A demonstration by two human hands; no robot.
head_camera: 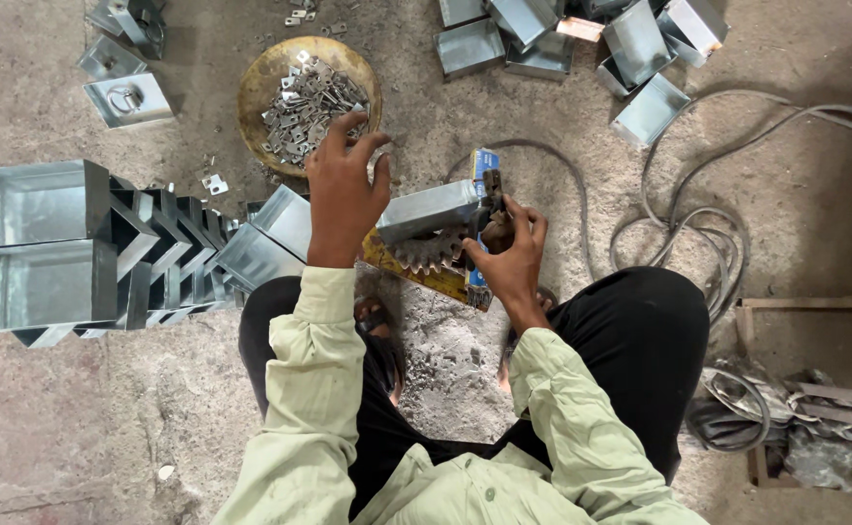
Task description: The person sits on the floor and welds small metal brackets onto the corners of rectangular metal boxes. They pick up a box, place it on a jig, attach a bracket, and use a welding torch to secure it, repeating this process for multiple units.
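My left hand (343, 185) reaches forward with fingers spread over the near edge of a round brass-coloured bowl (263, 76) that holds several small flat metal pieces (307, 102); I cannot tell whether a piece is pinched in the fingertips. My right hand (509, 255) grips a dark tool (491, 199) at the end of a shiny sheet-metal box (428, 209). The box rests on a rusty toothed gear (428, 251) and a yellow block (424, 277) on the ground between my knees.
A nested stack of sheet-metal boxes (76, 248) lies at left. More loose metal boxes (582, 44) sit at the top, and two with rings (126, 95) at top left. Grey cables (698, 219) coil at right, near a wooden frame (815, 306) with scrap.
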